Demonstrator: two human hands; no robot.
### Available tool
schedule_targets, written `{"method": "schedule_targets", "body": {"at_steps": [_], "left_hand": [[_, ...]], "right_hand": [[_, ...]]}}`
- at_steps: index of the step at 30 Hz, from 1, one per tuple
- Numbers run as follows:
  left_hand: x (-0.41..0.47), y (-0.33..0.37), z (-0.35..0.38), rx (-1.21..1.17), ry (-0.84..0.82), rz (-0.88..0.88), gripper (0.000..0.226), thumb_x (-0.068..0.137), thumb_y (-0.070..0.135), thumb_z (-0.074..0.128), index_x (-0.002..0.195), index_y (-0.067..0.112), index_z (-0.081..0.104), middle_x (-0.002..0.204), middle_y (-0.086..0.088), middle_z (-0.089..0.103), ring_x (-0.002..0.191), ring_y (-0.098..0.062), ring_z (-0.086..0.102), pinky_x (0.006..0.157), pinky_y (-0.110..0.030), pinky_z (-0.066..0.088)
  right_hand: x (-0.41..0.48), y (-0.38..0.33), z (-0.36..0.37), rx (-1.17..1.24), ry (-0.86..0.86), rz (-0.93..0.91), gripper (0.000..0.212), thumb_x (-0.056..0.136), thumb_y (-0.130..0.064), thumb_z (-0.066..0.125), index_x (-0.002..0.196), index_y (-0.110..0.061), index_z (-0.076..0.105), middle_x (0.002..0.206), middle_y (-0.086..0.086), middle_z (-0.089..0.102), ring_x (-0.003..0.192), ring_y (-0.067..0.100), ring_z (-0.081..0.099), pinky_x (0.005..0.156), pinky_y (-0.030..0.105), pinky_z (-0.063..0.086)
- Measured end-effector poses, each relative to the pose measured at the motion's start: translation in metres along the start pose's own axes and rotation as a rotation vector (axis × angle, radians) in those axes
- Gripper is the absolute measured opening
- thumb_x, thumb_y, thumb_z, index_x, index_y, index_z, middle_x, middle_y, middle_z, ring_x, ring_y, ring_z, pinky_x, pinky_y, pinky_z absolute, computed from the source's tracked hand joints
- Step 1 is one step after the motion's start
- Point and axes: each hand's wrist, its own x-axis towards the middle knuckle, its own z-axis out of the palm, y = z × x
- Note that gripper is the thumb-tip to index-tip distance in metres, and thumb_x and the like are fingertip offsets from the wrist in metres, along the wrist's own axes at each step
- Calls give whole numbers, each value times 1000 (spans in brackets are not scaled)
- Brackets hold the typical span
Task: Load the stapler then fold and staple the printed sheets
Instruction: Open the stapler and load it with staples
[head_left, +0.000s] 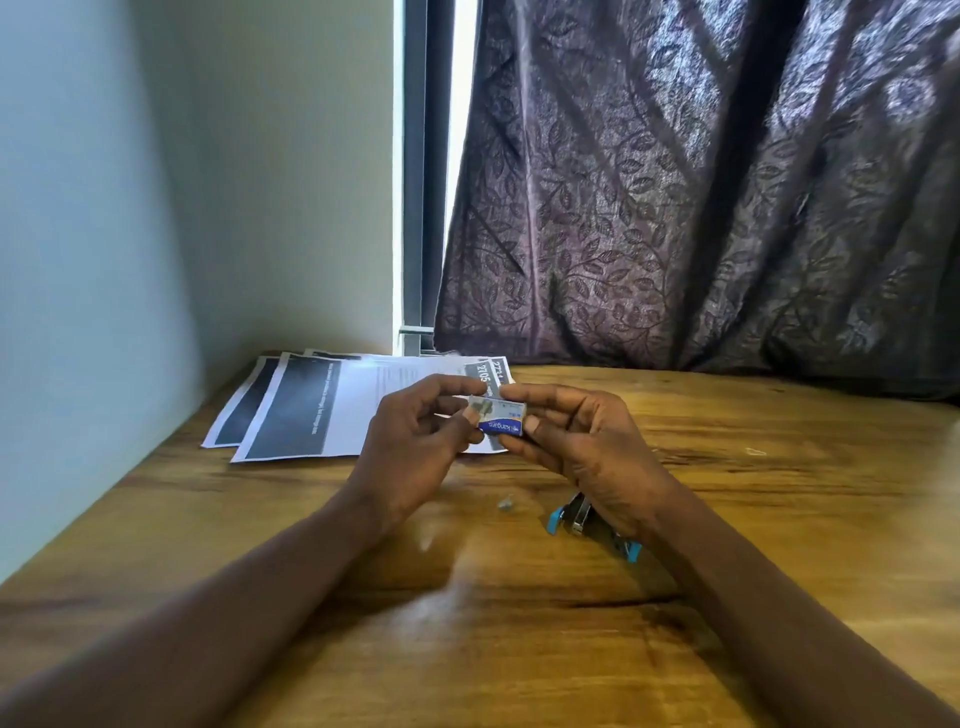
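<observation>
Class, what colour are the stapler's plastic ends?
Light blue, on the small black-and-metal stapler; head view shows it best.

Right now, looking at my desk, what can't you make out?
Head view only:
Stapler: middle hidden under the right hand and wrist; loaded or not, unclear.
Staple box: both hands' fingers cover its ends; contents unseen.
Printed sheets: text too small and blurred; left hand hides part.
Small grey bit on table: too blurred to identify.

Small blue-and-white staple box raised just in front of fanned printed sheets with dark bands, lying flat; a black stapler with blue ends lies nearer, partly hidden.
</observation>
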Motion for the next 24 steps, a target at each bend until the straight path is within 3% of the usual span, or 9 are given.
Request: {"method": "schedule_targets", "body": {"at_steps": [4, 14, 18, 21, 24], "left_hand": [[-2, 6, -1, -108, -46, -46, 21, 97, 5, 65, 113, 16, 73, 87, -6, 78, 77, -13, 74, 71, -25, 60], [-3, 5, -8, -248, -101, -161, 23, 99, 7, 59, 116, 13, 73, 100, -14, 79, 81, -22, 76, 78, -35, 64], [-4, 5, -7, -254, -105, -176, 24, 100, 8, 58, 116, 17, 73, 101, -14, 79, 81, -25, 77, 76, -35, 64], [-4, 5, -7, -249, -88, -176, 23, 100, 9, 58, 114, 18, 74, 102, -13, 79, 82, -27, 77, 76, -36, 64], [-3, 8, -6, -239, -90, -173, 19, 99, 12, 61, 112, 16, 74, 102, -10, 79, 81, -27, 77, 73, -34, 63]], "right_hand": [[-2, -2, -2, 81, 27, 40, 28, 93, 12, 57, 116, 0, 70, 108, 23, 75, 99, 26, 75, 79, 26, 63], [-3, -9, -8, 102, 67, 93, 22, 89, 10, 62, 109, 5, 71, 104, 25, 76, 89, 26, 77, 67, 24, 63], [-5, -9, -11, 137, 78, 109, 20, 97, 2, 54, 107, 6, 71, 104, 24, 76, 92, 27, 77, 71, 26, 64], [-5, -10, -9, 140, 68, 111, 27, 88, -7, 68, 112, 7, 69, 106, 22, 76, 92, 25, 76, 73, 26, 63], [-4, -5, -7, 105, 112, 112, 28, 85, 1, 70, 113, 5, 69, 102, 22, 77, 88, 26, 77, 70, 24, 63]]}}
